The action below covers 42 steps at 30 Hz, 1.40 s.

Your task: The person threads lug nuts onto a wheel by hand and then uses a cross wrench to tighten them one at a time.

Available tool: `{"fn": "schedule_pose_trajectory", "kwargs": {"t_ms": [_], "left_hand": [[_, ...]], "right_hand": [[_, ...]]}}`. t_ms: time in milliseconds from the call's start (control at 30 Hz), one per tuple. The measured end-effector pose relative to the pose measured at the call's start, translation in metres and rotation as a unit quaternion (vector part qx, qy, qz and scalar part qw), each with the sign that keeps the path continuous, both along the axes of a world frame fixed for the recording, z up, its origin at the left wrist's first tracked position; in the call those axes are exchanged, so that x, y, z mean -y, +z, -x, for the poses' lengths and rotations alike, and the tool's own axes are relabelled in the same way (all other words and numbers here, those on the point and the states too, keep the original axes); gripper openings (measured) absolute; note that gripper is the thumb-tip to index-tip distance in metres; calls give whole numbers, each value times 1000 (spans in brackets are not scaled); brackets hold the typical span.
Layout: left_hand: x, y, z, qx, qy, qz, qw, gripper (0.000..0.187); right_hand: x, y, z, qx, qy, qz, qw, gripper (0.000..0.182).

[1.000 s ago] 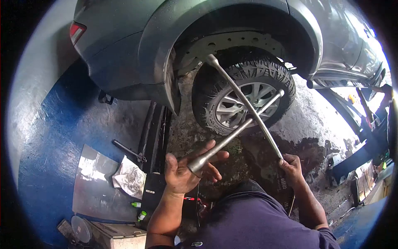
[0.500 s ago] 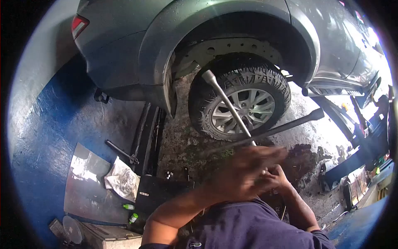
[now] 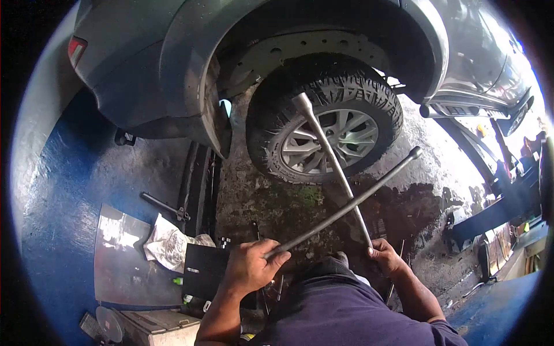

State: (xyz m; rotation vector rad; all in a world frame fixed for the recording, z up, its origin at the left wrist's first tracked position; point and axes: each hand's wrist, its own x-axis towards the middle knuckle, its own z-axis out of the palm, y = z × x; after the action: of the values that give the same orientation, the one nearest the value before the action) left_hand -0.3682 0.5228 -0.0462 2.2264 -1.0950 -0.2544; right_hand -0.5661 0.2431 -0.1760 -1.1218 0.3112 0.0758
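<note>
A metal cross-shaped lug wrench (image 3: 353, 203) is held up in front of my body, its four arms spread. My left hand (image 3: 254, 265) is closed around the end of its lower left arm, the thumb along the bar. At the lower right arm's end, my right hand (image 3: 385, 255) grips the bar with bent fingers. The wrench's upper arm overlaps the view of the wheel (image 3: 330, 141), a knobby black tyre on a silver alloy rim, under the arch of a grey vehicle (image 3: 144, 75).
Dark metal rails (image 3: 199, 190) run along the floor left of the wheel. A jack-like tool (image 3: 164, 206), a white cloth bag (image 3: 167, 245), a grey sheet (image 3: 118, 271) and a box (image 3: 156, 324) lie at the left. A blue beam (image 3: 485, 222) stands at the right.
My left hand has moved left and down from beside my right hand to the lower left arm's end. The wrench has turned, and the view has shifted slightly.
</note>
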Motion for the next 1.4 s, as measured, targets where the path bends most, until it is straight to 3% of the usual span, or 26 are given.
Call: {"fn": "schedule_pose_trajectory", "kwargs": {"t_ms": [267, 300, 433, 600, 833, 1033, 1133, 1200, 1233, 1267, 1333, 1367, 1400], "left_hand": [[45, -8, -12, -14, 4, -4, 1000, 30], [53, -14, -16, -23, 8, -1, 1000, 32], [87, -64, -44, -93, 44, -55, 993, 35], [111, -176, -83, -177, 41, -45, 982, 46], [143, -243, -138, -264, 86, -50, 959, 52], [158, -259, -182, -233, 164, -5, 959, 48], [153, -258, -200, -239, 205, 26, 949, 45], [147, -278, -213, -239, 261, 112, 928, 45], [140, -297, -226, -107, 266, 146, 947, 47], [137, -295, -227, -203, 359, 149, 899, 53], [143, -296, -194, -307, 515, 259, 757, 60], [140, -308, -166, -400, 509, 256, 719, 68], [128, -320, -131, -476, 385, 116, 782, 76]], "right_hand": [[38, -10, -13, -3, 13, -84, 996, 41], [43, -18, -15, -17, -6, -55, 998, 40], [62, -32, -23, -116, -32, 22, 993, 37], [77, -77, -34, -223, -21, 76, 972, 41], [97, -93, -82, -278, -20, 72, 958, 41], [101, -135, -124, -265, -33, 100, 958, 43], [78, -140, -136, -253, -52, 55, 964, 44], [53, -161, -143, -233, -81, 50, 968, 44], [44, -141, -153, -234, -81, 14, 969, 45], [38, -121, -161, -234, -81, -22, 969, 46], [26, -147, -166, -165, -12, 212, 963, 48], [30, -122, -176, -196, 38, 230, 952, 51], [28, -131, -176, -193, 44, 224, 954, 50]]}}
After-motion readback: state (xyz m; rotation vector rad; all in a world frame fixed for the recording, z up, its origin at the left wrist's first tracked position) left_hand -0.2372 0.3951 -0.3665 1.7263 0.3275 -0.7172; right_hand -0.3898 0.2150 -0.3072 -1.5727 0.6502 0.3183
